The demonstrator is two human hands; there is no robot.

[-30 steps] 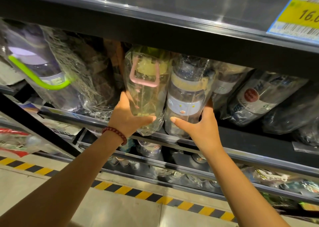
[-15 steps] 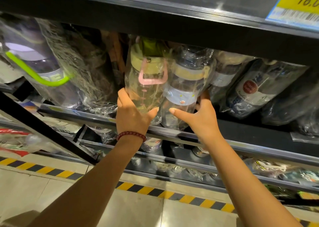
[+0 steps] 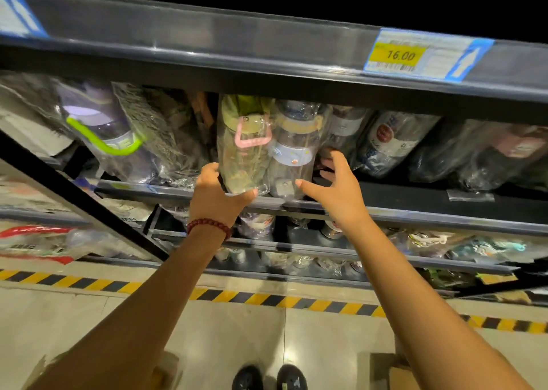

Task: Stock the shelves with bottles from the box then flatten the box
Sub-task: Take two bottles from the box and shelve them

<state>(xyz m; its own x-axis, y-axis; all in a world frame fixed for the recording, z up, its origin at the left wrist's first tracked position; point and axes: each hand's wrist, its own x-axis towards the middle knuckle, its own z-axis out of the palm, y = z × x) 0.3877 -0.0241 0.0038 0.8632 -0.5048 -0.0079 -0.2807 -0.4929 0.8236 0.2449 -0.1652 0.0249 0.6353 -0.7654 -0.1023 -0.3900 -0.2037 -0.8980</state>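
Floor: beige tiles (image 3: 237, 330), yellow-black hazard stripe (image 3: 267, 299) running along the foot of the shelving.
Shoes: two dark shoes (image 3: 268, 377) at bottom edge, toes toward the shelves.
Cardboard: brown cardboard pieces (image 3: 397, 375) at bottom right and bottom left, mostly cut off by the frame and arms; cannot tell if this is the box.
Arms: both bare forearms reach up and forward to the same shelf level.
Left hand (image 3: 215, 195): red bead bracelet (image 3: 209, 226) on wrist; thumb under the base, fingers curled round the left side of the pink-handled bottle (image 3: 244, 158), gripping it.
Right hand (image 3: 336, 191): fingers spread and relaxed, thumb tip at the lower front of the blue-banded bottle (image 3: 292, 158), fingertips reaching in along its right side; not clamped on it.
Hands: apart, one on each of the two neighbouring bottles.
Task bottles: both clear, plastic-wrapped, upright on the middle shelf (image 3: 415, 216), touching side by side, bases at the front lip.
Neighbours: wrapped bottle with green strap (image 3: 103, 134) to the left, leaning; dark wrapped bottles with a red round label (image 3: 385, 140) to the right.
Lower shelves: more wrapped goods (image 3: 430, 241), blurred.
Upper shelf edge: dark rail with yellow price tag (image 3: 398, 55) reading 16.00.
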